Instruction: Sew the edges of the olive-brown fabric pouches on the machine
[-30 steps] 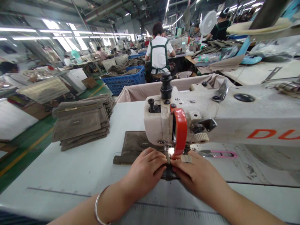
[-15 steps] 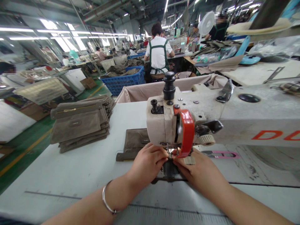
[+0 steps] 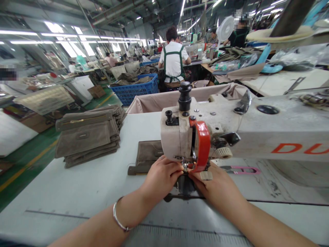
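Observation:
My left hand [image 3: 162,175] is closed, its thumb and fingers pinched at the presser foot [image 3: 184,164] of a sewing machine [image 3: 174,137]. Beneath those fingers runs an olive-brown fabric piece [image 3: 149,152] with a darker strip [image 3: 140,170] along its near edge. It lies flat on the machine bed and passes behind the hand. My right hand [image 3: 218,181] is closed too, with its fingertips on the other side of the foot, almost meeting the left ones. The orange guard [image 3: 203,145] partly covers it. The fabric between the fingertips is mostly hidden.
Stacked olive-brown fabric pieces [image 3: 87,133] with zippers lie at the left of the white table [image 3: 77,188]. Pink-handled thread snips [image 3: 244,169] rest right of my right hand. Beyond are a blue crate [image 3: 136,89], a beige cloth bin [image 3: 154,103] and a seated person [image 3: 173,60].
The view has shifted slightly. Both hands stay at the presser foot in nearly the same pose, and the fabric piece shows no clear movement.

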Demonstrator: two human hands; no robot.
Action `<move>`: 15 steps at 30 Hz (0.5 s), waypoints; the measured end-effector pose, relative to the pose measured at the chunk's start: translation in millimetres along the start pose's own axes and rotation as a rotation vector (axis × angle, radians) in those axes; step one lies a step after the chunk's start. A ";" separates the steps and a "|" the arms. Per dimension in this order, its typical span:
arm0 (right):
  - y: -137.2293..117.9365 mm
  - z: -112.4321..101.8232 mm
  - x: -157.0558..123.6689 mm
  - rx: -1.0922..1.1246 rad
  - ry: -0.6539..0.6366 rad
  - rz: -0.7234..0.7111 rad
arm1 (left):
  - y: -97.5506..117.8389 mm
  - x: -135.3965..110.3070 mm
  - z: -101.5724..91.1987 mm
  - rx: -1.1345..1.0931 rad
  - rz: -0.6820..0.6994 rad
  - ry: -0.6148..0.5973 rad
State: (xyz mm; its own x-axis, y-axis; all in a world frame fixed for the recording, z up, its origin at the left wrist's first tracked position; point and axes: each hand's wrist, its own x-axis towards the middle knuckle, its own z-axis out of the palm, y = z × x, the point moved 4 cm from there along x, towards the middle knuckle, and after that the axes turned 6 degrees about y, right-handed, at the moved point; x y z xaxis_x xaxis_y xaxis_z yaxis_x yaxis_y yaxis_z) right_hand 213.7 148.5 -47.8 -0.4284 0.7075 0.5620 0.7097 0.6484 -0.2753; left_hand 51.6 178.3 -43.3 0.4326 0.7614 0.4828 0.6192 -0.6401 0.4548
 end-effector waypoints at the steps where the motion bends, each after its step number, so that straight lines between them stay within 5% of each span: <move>1: -0.2 -0.4 0.4 0.002 0.004 0.001 | -0.4 0.1 0.3 -0.004 -0.009 -0.002; 15: 3.7 6.6 -2.7 0.029 -0.031 0.070 | -4.6 2.6 2.2 -0.011 -0.081 -0.016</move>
State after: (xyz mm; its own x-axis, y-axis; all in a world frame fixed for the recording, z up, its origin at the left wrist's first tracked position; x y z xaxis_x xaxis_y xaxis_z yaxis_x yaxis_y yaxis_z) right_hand 213.7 150.8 -55.4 -0.3961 0.7593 0.5163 0.7219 0.6050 -0.3359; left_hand 51.3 183.4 -45.8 0.3917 0.8121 0.4325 0.6456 -0.5775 0.4997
